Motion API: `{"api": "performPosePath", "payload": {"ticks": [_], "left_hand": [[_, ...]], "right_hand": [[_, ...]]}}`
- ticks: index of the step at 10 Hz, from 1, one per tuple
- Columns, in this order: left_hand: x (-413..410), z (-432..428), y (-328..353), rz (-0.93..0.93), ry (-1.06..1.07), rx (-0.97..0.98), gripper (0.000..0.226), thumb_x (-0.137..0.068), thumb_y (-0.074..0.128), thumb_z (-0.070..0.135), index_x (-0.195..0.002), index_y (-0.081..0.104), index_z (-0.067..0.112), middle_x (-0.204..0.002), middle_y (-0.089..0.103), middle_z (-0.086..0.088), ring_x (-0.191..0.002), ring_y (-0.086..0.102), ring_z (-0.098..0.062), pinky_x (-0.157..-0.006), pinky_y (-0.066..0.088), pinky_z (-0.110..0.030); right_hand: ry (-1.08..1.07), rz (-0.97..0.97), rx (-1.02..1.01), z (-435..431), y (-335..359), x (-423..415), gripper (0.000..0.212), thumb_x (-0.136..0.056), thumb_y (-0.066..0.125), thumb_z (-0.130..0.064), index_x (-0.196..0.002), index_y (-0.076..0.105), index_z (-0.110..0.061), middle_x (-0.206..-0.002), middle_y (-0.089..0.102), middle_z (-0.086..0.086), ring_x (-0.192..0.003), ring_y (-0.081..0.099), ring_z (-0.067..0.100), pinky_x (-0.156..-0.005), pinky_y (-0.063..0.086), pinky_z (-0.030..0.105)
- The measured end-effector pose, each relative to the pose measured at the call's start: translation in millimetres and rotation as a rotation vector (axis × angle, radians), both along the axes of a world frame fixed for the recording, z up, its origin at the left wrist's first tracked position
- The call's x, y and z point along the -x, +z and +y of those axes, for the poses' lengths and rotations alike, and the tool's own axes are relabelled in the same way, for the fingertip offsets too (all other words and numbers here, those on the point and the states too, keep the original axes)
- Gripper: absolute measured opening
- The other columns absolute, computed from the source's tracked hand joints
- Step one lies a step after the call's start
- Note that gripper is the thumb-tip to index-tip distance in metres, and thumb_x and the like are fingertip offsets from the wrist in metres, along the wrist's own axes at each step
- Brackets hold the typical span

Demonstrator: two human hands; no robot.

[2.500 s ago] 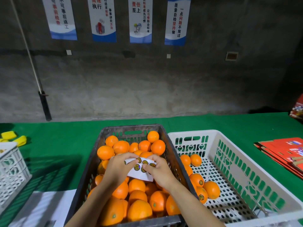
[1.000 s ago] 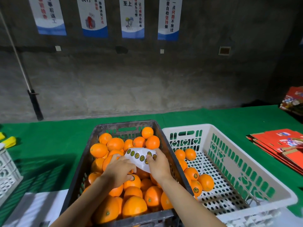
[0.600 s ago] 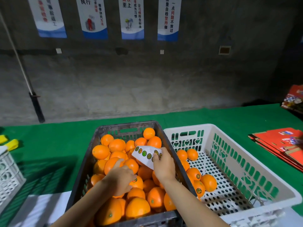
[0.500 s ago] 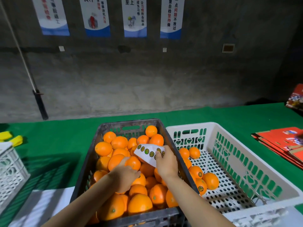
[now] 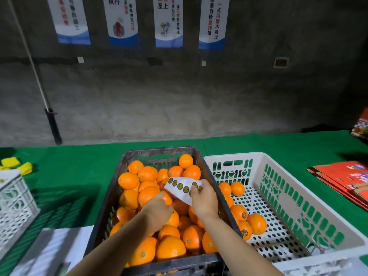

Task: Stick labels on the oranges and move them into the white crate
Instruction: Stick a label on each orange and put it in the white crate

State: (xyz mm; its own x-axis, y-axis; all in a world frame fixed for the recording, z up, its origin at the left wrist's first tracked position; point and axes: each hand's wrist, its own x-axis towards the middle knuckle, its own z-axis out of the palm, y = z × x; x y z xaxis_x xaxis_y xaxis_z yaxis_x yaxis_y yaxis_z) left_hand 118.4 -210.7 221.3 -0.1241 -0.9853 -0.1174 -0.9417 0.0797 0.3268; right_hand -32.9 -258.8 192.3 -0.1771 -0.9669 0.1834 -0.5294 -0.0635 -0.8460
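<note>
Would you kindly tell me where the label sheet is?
Head view: the right hand pinches the label sheet above the oranges in the dark crate.

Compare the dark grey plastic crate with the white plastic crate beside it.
The dark grey plastic crate is heaped with oranges; the white plastic crate holds a few along its left side, floor mostly bare. Left hand, gripping an orange, and right hand, pinching the label sheet, are over the dark crate, not the white crate. Both are slotted rectangles, side by side on green cloth.
</note>
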Motion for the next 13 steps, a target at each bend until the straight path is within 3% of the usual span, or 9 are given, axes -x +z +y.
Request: {"api": "performPosePath", "payload": {"ticks": [1, 2, 3, 4, 6, 9, 10, 11, 13], "left_hand": [[-14.9, -9.1, -18.1, -0.265, -0.142, 0.095, 0.055, -0.103, 0.043, 0.04, -0.149, 0.033, 0.012, -0.145, 0.048, -0.007, -0.137, 0.038, -0.021, -0.117, 0.01, -0.031], [-25.2, -16.2, -26.3, -0.126, -0.167, 0.226, 0.075, -0.095, 0.041, 0.063, -0.153, 0.022, 0.02, -0.138, 0.053, -0.002, -0.131, 0.042, -0.019, -0.116, 0.019, -0.031], [-29.3, -22.5, -25.5, 0.256, -0.057, 0.336, 0.08, -0.093, 0.042, 0.066, -0.155, 0.014, 0.026, -0.147, 0.044, 0.003, -0.133, 0.042, -0.016, -0.111, 0.033, -0.034], [-30.8, -25.8, -23.9, 0.447, 0.092, 0.497, 0.082, -0.089, 0.044, 0.066, -0.155, 0.013, 0.029, -0.152, 0.039, 0.003, -0.135, 0.042, -0.015, -0.109, 0.04, -0.036], [-24.5, -15.9, -19.3, 0.373, 0.022, 0.575, 0.082, -0.077, 0.028, 0.082, -0.142, -0.01, 0.052, -0.145, 0.041, -0.007, -0.137, 0.035, -0.024, -0.103, 0.042, -0.036], [-25.2, -14.1, -12.5, 0.143, -0.015, 0.695, 0.091, -0.083, 0.019, 0.078, -0.153, 0.005, 0.021, -0.123, 0.063, -0.013, -0.104, 0.063, -0.024, -0.077, 0.051, -0.026], [-20.8, -10.3, -4.7, 0.069, -0.056, 0.833, 0.083, -0.085, 0.047, 0.064, -0.145, 0.034, 0.007, -0.088, 0.071, -0.012, -0.069, 0.069, -0.02, -0.052, 0.051, -0.021], [-17.8, -12.8, -2.1, -0.025, -0.055, 0.926, 0.086, -0.068, 0.071, 0.047, -0.136, 0.04, 0.003, -0.074, 0.068, -0.007, -0.057, 0.065, -0.015, -0.043, 0.045, -0.014], [-21.0, -21.9, -7.3, -0.269, -0.158, 1.019, 0.113, -0.037, 0.1, 0.028, -0.131, 0.042, 0.002, -0.063, 0.062, 0.007, -0.051, 0.056, -0.008, -0.048, 0.044, -0.017]], "right_hand": [[-0.094, 0.085, 0.07, 2.3, -0.4, 0.5, 0.015, -0.104, 0.047, -0.028, -0.111, 0.055, -0.016, -0.094, 0.068, 0.006, -0.085, 0.066, 0.028, -0.059, 0.046, 0.034], [-0.109, 0.087, 0.139, 4.0, 0.3, -0.9, 0.011, -0.104, 0.047, -0.025, -0.11, 0.054, -0.018, -0.091, 0.067, 0.003, -0.081, 0.065, 0.025, -0.058, 0.047, 0.035], [-0.01, -0.067, 0.113, 3.2, 0.9, -1.0, 0.006, -0.102, 0.051, -0.02, -0.098, 0.054, -0.017, -0.083, 0.063, 0.001, -0.075, 0.061, 0.02, -0.062, 0.05, 0.041], [0.13, -0.239, -0.041, 1.3, 4.9, -1.6, 0.006, -0.095, 0.057, -0.012, -0.091, 0.06, -0.016, -0.085, 0.065, 0.002, -0.077, 0.06, 0.012, -0.06, 0.048, 0.025], [0.348, -0.37, -0.115, 4.7, 9.7, -4.9, 0.007, -0.091, 0.059, -0.006, -0.087, 0.061, 0.0, -0.075, 0.062, 0.006, -0.069, 0.057, 0.013, -0.06, 0.046, 0.021], [0.553, -0.357, -0.074, 20.4, 17.8, -8.7, 0.032, -0.078, 0.055, -0.025, -0.095, 0.06, 0.002, -0.089, 0.055, 0.026, -0.075, 0.048, 0.021, -0.07, 0.04, 0.036], [0.578, -0.351, -0.033, 22.3, 16.5, -9.4, 0.039, -0.083, 0.055, -0.03, -0.107, 0.062, 0.0, -0.102, 0.059, 0.026, -0.085, 0.054, 0.022, -0.079, 0.047, 0.048], [0.591, -0.412, 0.002, 25.3, 15.9, -7.7, 0.043, -0.088, 0.056, -0.041, -0.128, 0.059, -0.027, -0.119, 0.067, -0.007, -0.113, 0.061, 0.006, -0.095, 0.051, 0.028], [0.573, -0.54, 0.081, 26.0, 14.1, -10.8, 0.087, -0.074, 0.076, -0.065, -0.146, 0.031, -0.049, -0.133, 0.058, -0.025, -0.123, 0.06, 0.007, -0.099, 0.053, 0.031]]}}
